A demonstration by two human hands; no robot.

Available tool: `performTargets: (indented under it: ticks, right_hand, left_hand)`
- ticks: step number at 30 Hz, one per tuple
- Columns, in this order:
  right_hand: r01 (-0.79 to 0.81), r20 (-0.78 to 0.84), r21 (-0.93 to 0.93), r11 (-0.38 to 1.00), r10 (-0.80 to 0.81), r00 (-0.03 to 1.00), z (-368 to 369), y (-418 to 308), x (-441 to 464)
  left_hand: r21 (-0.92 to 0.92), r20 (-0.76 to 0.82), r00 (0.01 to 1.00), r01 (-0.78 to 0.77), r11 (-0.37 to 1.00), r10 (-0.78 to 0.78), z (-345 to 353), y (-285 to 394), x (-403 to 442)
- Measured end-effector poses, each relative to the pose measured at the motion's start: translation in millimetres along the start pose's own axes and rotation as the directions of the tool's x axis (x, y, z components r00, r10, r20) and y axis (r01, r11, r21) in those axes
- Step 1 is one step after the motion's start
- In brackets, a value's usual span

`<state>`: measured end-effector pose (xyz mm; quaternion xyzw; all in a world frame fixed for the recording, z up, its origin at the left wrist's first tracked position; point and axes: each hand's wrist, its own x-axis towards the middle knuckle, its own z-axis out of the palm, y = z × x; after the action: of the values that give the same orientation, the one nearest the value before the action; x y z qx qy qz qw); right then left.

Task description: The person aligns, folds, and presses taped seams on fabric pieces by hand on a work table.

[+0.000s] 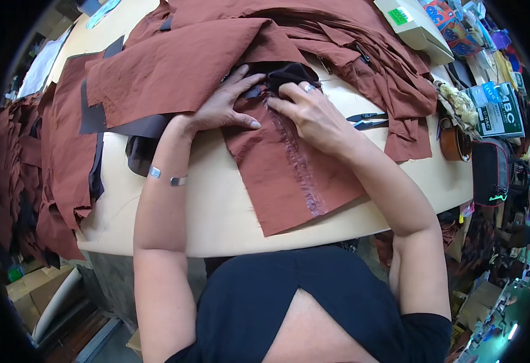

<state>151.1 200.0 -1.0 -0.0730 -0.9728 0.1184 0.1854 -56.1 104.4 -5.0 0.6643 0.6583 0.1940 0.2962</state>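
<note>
A rust-brown cloth panel (259, 175) with a shiny, frayed seam strip (298, 166) down its middle lies on the pale table and reaches toward its front edge. My left hand (232, 103) rests on the panel's upper left part, fingers spread, thumb pointing right. On the upper end of the strip, my right hand (304, 112) has its fingers bent together against the cloth; what they pinch, if anything, is too small to make out. Dark cloth (286, 74) is bunched just beyond both hands. A folded brown piece (168, 72) lies over my left wrist area.
Dark-handled snips (368, 121) lie right of my right hand. More brown cloth (362, 66) is heaped at the back, and stacked pieces (65, 151) hang over the left edge. A roll of brown tape (454, 142), a green-white box (500, 112) and a carton (416, 30) stand on the right.
</note>
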Motion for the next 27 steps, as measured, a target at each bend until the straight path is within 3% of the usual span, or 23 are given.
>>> performTargets:
  ticks: [4, 7, 10, 13, 16, 17, 19, 21, 23, 25, 27]
  right_hand:
    - [0.11, 0.036, 0.126, 0.986, -0.115, 0.993, -10.4, -5.2, -18.1]
    - [0.066, 0.0, 0.124, 0.99, -0.067, 0.998, -8.8, -6.6, -16.8]
    - [0.11, 0.018, -0.085, 0.99, -0.108, 0.994, -11.1, -25.1, -26.7]
    - [0.194, 0.105, -0.107, 0.975, -0.183, 0.978, -25.5, -40.8, -39.3]
    - [0.249, 0.019, -0.048, 0.967, -0.248, 0.968, -43.1, -26.4, -21.8]
    - [0.151, -0.017, 0.043, 0.988, -0.15, 0.989, -52.3, -23.8, -7.2]
    - [0.177, -0.169, 0.095, 0.98, -0.159, 0.973, -63.8, -19.6, 33.6]
    - [0.148, -0.209, 0.138, 0.979, -0.118, 0.971, -62.1, -30.1, 78.1]
    - [0.195, -0.167, 0.173, 0.965, -0.167, 0.972, -44.6, -36.9, 121.8]
    - [0.229, -0.124, 0.096, 0.969, -0.216, 0.968, -13.1, -37.6, 167.5]
    - [0.214, -0.196, -0.105, 0.971, -0.231, 0.953, 14.1, -43.2, 201.2]
  left_hand:
    - [-0.034, -0.005, 1.0, -0.006, 0.999, 0.005, -0.7, -1.0, -0.4]
    - [-0.02, -0.015, 0.999, -0.042, 0.999, 0.042, 2.6, -4.6, -0.3]
    - [-0.054, -0.024, 0.998, -0.065, 0.996, 0.064, 5.1, -10.8, 1.2]
    - [-0.104, -0.031, 0.998, -0.059, 0.993, 0.056, 6.1, -7.6, -0.7]
    - [-0.147, -0.082, 0.995, -0.075, 0.986, 0.063, 17.5, -12.3, 4.1]
    - [-0.125, -0.07, 0.997, -0.03, 0.992, 0.022, 21.3, -8.9, 7.8]
    - [-0.648, -0.176, 0.984, -0.087, 0.756, -0.038, 37.8, 1.2, 12.7]
    - [-0.757, -0.199, 0.978, -0.112, 0.644, -0.064, 30.0, 23.9, 4.3]
    - [-0.431, -0.232, 0.964, -0.223, 0.874, 0.132, 27.0, 11.5, 5.2]
    - [-0.619, -0.271, 0.955, -0.267, 0.739, 0.118, 37.3, 6.9, 9.7]
    - [-0.76, -0.358, 0.93, -0.345, 0.55, 0.089, 48.2, -1.9, 17.5]
